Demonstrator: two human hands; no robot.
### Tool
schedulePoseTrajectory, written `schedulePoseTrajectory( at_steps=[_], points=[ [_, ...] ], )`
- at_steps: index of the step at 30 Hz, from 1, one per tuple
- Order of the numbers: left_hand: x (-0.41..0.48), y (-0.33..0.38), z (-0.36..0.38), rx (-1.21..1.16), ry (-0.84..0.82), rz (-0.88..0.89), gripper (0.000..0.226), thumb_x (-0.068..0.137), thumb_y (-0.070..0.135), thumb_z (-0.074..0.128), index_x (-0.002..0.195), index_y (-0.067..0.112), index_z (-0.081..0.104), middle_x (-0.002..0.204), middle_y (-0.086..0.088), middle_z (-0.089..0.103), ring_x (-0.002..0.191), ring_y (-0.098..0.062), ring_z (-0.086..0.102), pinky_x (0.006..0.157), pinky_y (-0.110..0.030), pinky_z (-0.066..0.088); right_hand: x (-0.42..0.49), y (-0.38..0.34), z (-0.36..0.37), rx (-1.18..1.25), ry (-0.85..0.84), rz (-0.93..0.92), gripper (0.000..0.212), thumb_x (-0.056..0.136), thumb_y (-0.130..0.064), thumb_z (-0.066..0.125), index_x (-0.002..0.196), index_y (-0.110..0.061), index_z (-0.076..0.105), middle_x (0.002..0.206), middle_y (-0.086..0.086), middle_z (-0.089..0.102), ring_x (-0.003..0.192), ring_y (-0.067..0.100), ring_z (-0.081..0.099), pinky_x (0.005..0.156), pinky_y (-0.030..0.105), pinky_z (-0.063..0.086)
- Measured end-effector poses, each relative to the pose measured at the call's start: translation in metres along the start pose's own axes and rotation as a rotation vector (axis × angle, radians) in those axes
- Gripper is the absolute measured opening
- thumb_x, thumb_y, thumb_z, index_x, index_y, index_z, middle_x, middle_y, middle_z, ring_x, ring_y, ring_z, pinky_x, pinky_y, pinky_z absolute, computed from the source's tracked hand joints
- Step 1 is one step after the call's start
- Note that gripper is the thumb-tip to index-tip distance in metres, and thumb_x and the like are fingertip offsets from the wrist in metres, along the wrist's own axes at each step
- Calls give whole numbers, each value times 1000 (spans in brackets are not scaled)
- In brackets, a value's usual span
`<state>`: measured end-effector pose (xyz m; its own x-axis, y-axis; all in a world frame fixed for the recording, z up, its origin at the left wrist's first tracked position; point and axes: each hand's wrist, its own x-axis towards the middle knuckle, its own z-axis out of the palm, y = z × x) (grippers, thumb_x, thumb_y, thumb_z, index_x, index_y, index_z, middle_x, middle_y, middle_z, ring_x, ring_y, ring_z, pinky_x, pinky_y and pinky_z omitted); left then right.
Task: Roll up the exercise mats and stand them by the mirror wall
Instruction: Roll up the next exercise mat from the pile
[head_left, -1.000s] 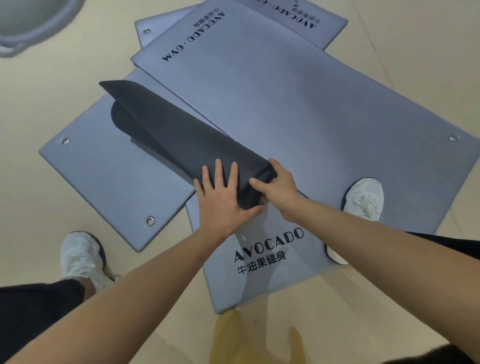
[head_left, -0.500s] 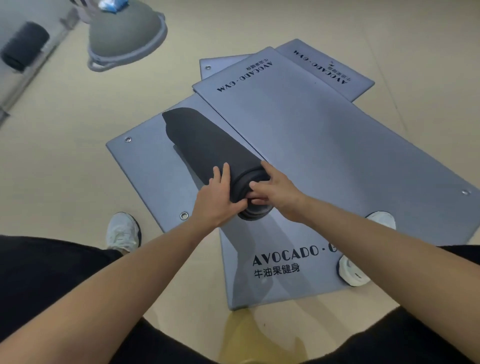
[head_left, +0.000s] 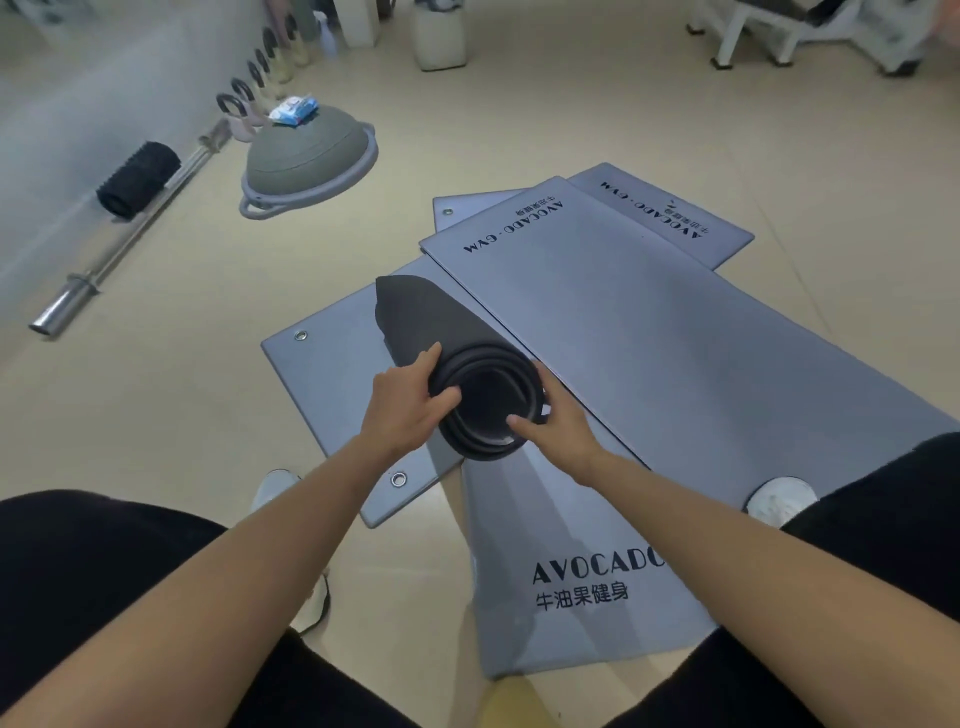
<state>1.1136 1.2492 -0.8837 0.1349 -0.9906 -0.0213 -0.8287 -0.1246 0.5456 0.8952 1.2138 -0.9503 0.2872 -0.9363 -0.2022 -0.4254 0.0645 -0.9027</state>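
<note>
Rolled mat (head_left: 415, 317) has tipped up over flat mats (head_left: 675, 338), dome (head_left: 306, 150) beyond

One head-worn camera is looking down.
It is sitting close above and behind the left hand (head_left: 410, 410) and right hand (head_left: 558, 434), facing forward past them.

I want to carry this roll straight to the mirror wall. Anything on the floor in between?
Yes: left of the roll, a barbell lies along the mirror wall, a foam roller beside it, and a balance dome nearby.
</note>
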Motion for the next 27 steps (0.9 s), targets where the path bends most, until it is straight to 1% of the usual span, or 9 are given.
schedulePoseTrajectory(
  at_steps=[3, 6, 8, 12, 17, 20, 23, 25, 27],
  points=[
    [1, -4, -19, -41, 16, -37, 62, 94, 37, 61, 152, 19, 47, 81, -3, 65, 82, -25, 61, 79, -31, 45, 8, -21, 8, 21, 69, -56, 73, 87, -11, 69, 144, -49, 43, 110, -29, 61, 110, 15, 63, 93, 50, 59],
    [-6, 1, -45, -54, 29, -11, 45, 87, 45, 55, 125, 23, 65, 75, -4, 67, 77, -30, 63, 72, -39, 50, 3, -53, 0, -23, 93, -86, 69, 82, -6, 61, 138, -44, 52, 104, -13, 68, 97, 14, 66, 84, 49, 61],
    [-14, 8, -63, -60, 46, 9, 37, 82, 47, 51, 103, 20, 64, 70, -6, 63, 71, -32, 60, 66, -43, 48, -2, -73, -10, -38, 105, -125, 66, 81, -7, 61, 136, -42, 56, 97, -6, 72, 89, 17, 69, 80, 48, 61],
    [-36, 16, -90, -73, 95, 6, 27, 81, 48, 49, 90, 25, 62, 69, -4, 62, 69, -29, 60, 64, -40, 46, -27, -104, -23, -36, 106, -213, 58, 84, -12, 66, 135, -40, 59, 87, -4, 76, 79, 19, 73, 75, 46, 63],
    [-48, 17, -101, -109, 78, -11, 58, 75, 68, 42, 103, 23, 66, 74, -4, 68, 74, -27, 65, 77, -47, 51, -39, -118, -21, -87, 94, -273, 50, 94, -35, 71, 141, -41, 54, 94, -31, 66, 106, 9, 69, 85, 43, 63],
    [-26, 24, -109, -133, 149, -35, 54, 84, 62, 43, 124, 33, 65, 86, -1, 74, 85, -23, 67, 84, -42, 52, -17, -133, -28, -26, 92, -266, 44, 97, -36, 69, 139, -39, 56, 95, -14, 69, 101, 14, 71, 72, 32, 65],
    [16, 30, -125, -147, 197, -89, 32, 92, 41, 61, 123, 35, 69, 101, 1, 77, 101, -20, 68, 89, -38, 49, 31, -154, -43, -60, 33, -227, 39, 96, -40, 68, 133, -37, 57, 104, 4, 67, 90, 22, 70, 65, 36, 65],
    [51, 36, -140, -135, 198, -103, 31, 93, 34, 64, 122, 35, 71, 103, 5, 77, 103, -17, 67, 89, -36, 49, 69, -169, -54, -69, -19, -191, 43, 95, -40, 67, 137, -37, 56, 108, 6, 65, 91, 22, 69, 64, 38, 65],
    [87, 39, -151, -92, 192, -103, 26, 94, 32, 62, 117, 32, 73, 89, 5, 74, 90, -21, 67, 84, -37, 50, 104, -186, -64, 9, -90, -164, 42, 97, -34, 67, 137, -36, 57, 114, -2, 64, 92, 18, 69, 63, 36, 65]
  ],
)
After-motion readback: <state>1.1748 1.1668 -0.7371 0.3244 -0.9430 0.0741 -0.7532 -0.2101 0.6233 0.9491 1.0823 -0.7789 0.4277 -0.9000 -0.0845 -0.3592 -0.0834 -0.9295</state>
